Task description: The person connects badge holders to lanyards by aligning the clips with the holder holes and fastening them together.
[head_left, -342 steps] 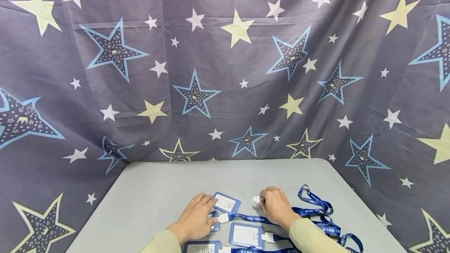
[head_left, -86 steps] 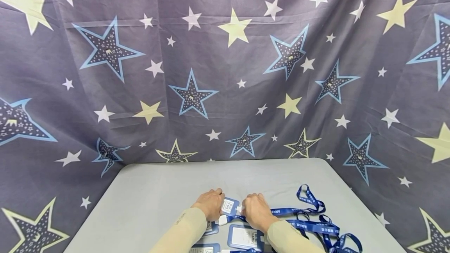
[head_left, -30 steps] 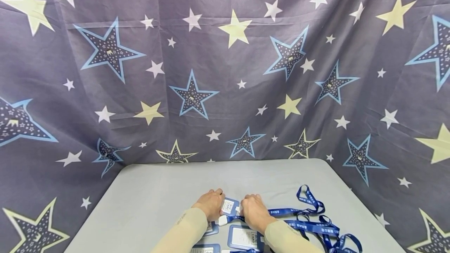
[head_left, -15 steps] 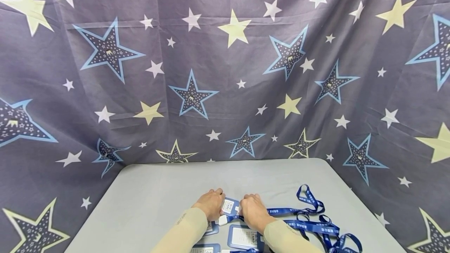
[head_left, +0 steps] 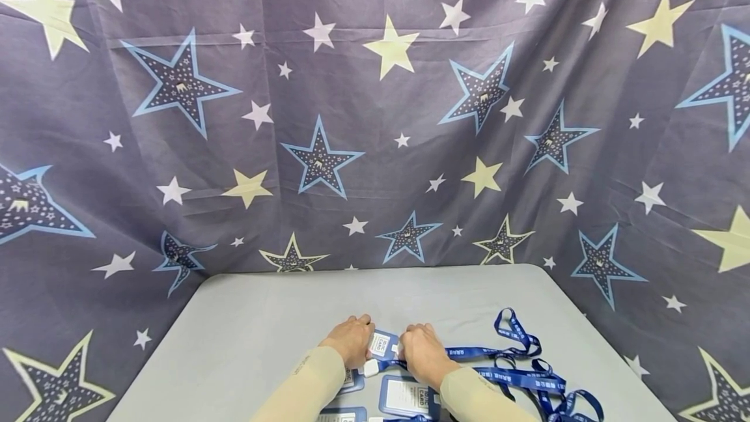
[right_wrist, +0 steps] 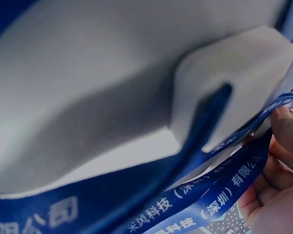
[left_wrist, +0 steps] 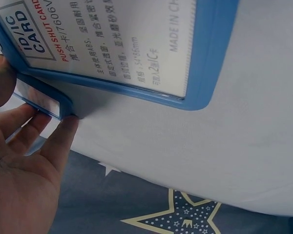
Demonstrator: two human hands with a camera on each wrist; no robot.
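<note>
A blue ID badge holder (head_left: pixel 383 346) with a printed white card lies between my two hands. My left hand (head_left: pixel 351 340) grips its left end; in the left wrist view, the thumb and fingers pinch the frame of this badge holder (left_wrist: pixel 41 99). My right hand (head_left: pixel 424 353) is at its other end, fingers curled on a blue lanyard (head_left: pixel 463 352) close to the white clip (head_left: pixel 401 348). In the right wrist view, the thumb and fingertips pinch the blue printed strap (right_wrist: pixel 234 192); the fingers partly hide where strap and badge holder meet.
Nearer to me lie more badge holders, one in the middle (head_left: pixel 408 396), one at the bottom edge (head_left: pixel 342 416) and one partly under my left arm (head_left: pixel 353 379). A white clip (head_left: pixel 371 367) lies just below my hands. Tangled blue lanyards (head_left: pixel 527 379) spread right across the grey table (head_left: pixel 263 318).
Since the oldest frame, my right hand has brought the white clip and lanyard left to the badge holder, and my left hand has moved onto its left end. Over the last second, almost nothing moves.
</note>
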